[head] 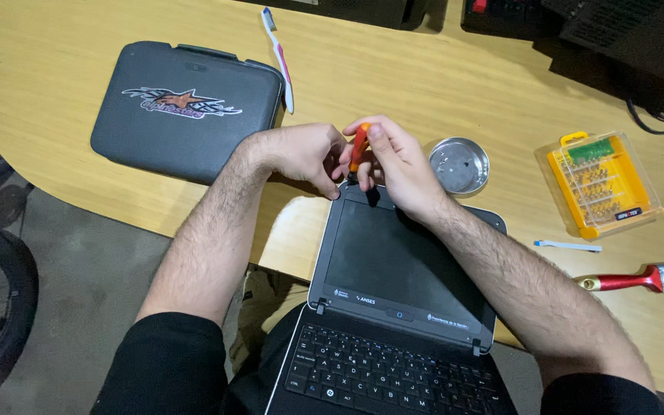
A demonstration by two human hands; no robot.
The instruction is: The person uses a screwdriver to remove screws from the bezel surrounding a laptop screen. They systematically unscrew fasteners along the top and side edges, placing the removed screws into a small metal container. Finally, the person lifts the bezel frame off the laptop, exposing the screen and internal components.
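A view from above shows a person's two bare forearms reaching over a small dark laptop (401,307) that lies open, its screen leaning back against the edge of a pale wooden desk (55,69) and its keyboard toward the person's lap. The right hand (397,165) has its fingers closed around the orange handle of a small screwdriver (358,147), which stands nearly upright with its tip at the top edge of the screen frame. The left hand (305,154) sits just beside it, fingers curled together and pinching down at the same top corner of the screen, touching the right hand; what it grips, if anything, cannot be made out.

On the desk just right of the hands lies a small round metal dish (459,164) with a few tiny parts in it. Farther right is a yellow case of screwdriver bits (602,184) with a clear lid, a thin white strip (568,246) below it, and a paintbrush (647,278) with a red handle near the right edge. To the left lies a closed dark grey case (186,111) bearing a flame-like sticker, with a white and red toothbrush (279,58) just beside its upper right corner.
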